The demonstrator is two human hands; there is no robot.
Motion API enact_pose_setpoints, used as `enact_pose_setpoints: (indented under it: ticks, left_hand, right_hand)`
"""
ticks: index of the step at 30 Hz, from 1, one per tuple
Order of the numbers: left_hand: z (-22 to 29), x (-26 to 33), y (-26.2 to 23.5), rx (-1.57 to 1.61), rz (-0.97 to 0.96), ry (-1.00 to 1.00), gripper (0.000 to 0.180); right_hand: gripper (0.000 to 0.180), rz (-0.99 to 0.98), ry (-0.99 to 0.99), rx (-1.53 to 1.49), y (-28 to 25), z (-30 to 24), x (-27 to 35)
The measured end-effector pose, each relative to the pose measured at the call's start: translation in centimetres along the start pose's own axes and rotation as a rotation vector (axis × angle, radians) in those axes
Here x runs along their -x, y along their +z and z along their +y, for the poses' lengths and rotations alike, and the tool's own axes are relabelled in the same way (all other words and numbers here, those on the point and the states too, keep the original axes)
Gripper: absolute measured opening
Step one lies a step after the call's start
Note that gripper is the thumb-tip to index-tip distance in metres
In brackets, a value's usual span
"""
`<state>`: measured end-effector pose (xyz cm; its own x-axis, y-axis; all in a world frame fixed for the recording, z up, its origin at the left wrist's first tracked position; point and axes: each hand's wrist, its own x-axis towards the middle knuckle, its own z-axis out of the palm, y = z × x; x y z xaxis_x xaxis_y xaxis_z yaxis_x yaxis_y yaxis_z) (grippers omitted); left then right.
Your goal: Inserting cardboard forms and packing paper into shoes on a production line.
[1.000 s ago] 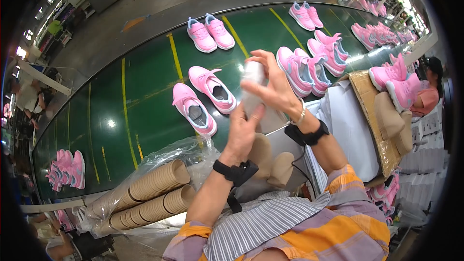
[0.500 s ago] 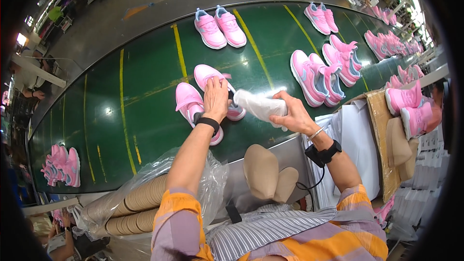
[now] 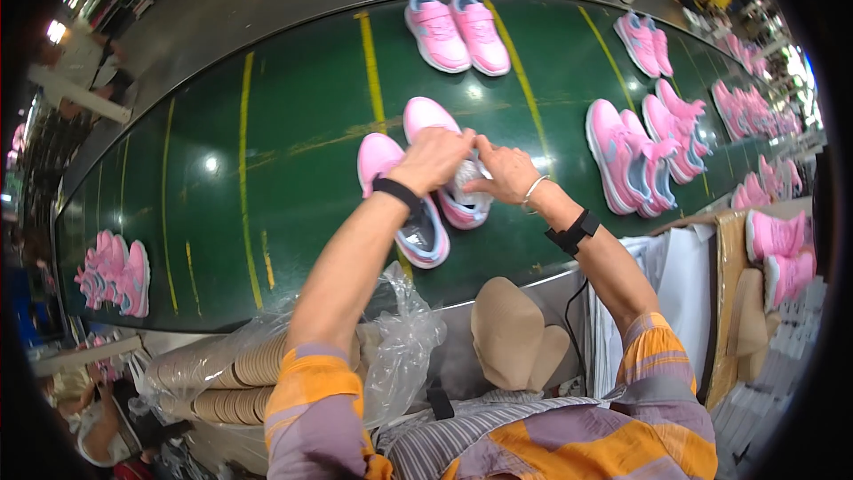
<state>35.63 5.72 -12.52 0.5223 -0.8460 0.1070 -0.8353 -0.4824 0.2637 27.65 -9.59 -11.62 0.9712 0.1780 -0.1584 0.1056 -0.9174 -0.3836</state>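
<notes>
Reaching over the green conveyor belt, the person has both hands on a pink shoe lying beside its mate near the middle of the belt. The left hand is curled over the shoe's top, fingers closed on it, while the right hand pinches at its opening with bent fingers. More pink pairs sit further along, and stacked tan insoles in clear plastic lie by the left elbow.
</notes>
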Motion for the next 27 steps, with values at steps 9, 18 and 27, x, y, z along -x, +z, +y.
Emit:
enact_pose_setpoints:
  ticks: [9, 18, 27]
  left_hand:
    - [5.0, -5.0, 4.8, 0.153, 0.207, 0.086, 0.013]
    - [5.6, -3.9, 7.4, 0.044, 0.309, -0.171, 0.011]
    - [8.4, 11.5, -9.5, 0.56, 0.344, -0.201, 0.029]
  right_hand:
    - [0.025, 0.457, 0.029, -0.122, 5.5, 8.9, 0.9]
    - [0.039, 0.61, -0.037, 0.046, 7.1, 8.4, -0.1]
    - [0.072, 0.037, -0.366, -0.038, 5.1, 2.8, 2.1]
